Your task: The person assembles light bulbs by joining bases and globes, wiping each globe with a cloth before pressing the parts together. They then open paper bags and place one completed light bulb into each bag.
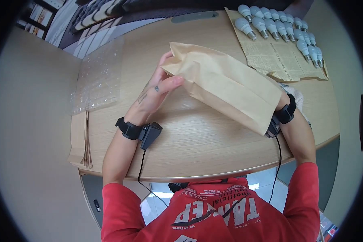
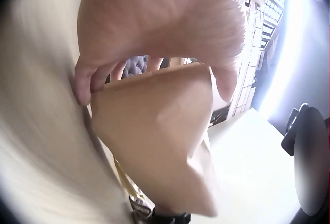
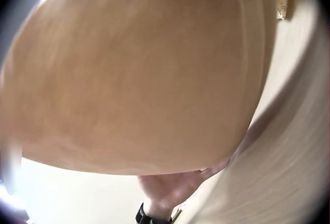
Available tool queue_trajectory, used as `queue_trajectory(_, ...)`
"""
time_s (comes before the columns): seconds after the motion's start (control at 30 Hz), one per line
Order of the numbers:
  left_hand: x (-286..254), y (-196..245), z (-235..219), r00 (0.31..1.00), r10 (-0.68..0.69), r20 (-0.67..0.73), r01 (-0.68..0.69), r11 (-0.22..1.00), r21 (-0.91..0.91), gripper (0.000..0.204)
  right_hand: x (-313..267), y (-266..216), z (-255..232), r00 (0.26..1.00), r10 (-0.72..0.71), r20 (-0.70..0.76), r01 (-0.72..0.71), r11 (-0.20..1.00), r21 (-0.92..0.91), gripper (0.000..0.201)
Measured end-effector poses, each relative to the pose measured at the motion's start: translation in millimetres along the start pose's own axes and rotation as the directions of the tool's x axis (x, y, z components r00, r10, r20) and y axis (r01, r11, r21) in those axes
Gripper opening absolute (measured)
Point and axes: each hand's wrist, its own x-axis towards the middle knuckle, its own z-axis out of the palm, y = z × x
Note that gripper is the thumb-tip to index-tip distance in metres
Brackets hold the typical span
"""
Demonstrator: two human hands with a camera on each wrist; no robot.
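Note:
A brown paper bag (image 1: pixel 230 88) slants across the middle of the desk in the head view. At its left end, the left hand (image 1: pixel 162 89) grips the bag, thumb on the near side and fingers partly hidden beyond. The left wrist view shows that hand (image 2: pixel 160 23) spanning the edge of the bag (image 2: pixel 154 116). Only the base of the right hand (image 1: pixel 283 101) shows, at the bag's right end; its fingers are hidden behind or inside the bag. The bag (image 3: pixel 134 80) fills most of the right wrist view, with the left hand (image 3: pixel 167 188) beyond it.
Several white bulbs (image 1: pixel 271 28) lie in rows on printed brown paper (image 1: pixel 274 58) at the back right. Clear plastic packaging (image 1: pixel 99 76) is at the back left, near folded brown paper (image 1: pixel 81 139) at the left edge. Some patterned cloth (image 1: pixel 298 99) lies by the right wrist.

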Motion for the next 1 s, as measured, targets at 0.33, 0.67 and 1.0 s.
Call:
queue_trajectory(0.33,8.7,-4.8,-13.5,0.968,0.202,-0.149,-0.169,0.963,0.208,0.041,13.1,-10.0,-8.0,1.000,-0.008,-0.030,0.005,0.996,-0.086,0.037)
queue_trajectory(0.67,11.5,7.1,-35.8,0.924,0.312,-0.221,-0.230,0.915,0.331,0.016,26.7,-16.1,-7.5,1.000,0.006,-0.009,-0.007,0.987,-0.158,0.037)
queue_trajectory(1.0,10.5,6.0,-33.4,0.929,0.281,-0.240,-0.208,0.935,0.287,0.016,25.7,-22.6,-15.1,0.999,0.034,0.004,-0.032,0.978,-0.208,0.037)
